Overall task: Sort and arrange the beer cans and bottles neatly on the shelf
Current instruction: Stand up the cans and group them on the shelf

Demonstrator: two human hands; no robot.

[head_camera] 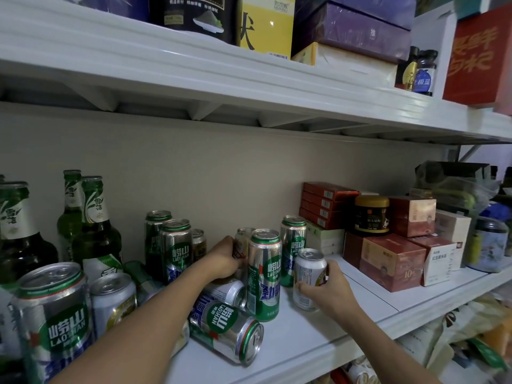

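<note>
Beer cans and bottles crowd the left half of the white shelf (318,336). My right hand (329,289) grips a small white can (307,275) standing upright near the shelf's middle. My left hand (224,259) reaches deeper and curls round a small pale can (241,242) at the back. Between the hands stands a tall green Laoshan can (263,273), with another tall green can (294,245) behind it. One green can (225,328) lies on its side near the front edge. Green glass bottles (94,231) stand at the far left.
Red and brown boxes (388,259), a dark jar with a gold lid (372,214) and stacked red cartons (324,206) fill the shelf's right half. The upper shelf (194,87) overhangs closely, loaded with boxes. Bagged goods sit on the lower shelf at bottom right.
</note>
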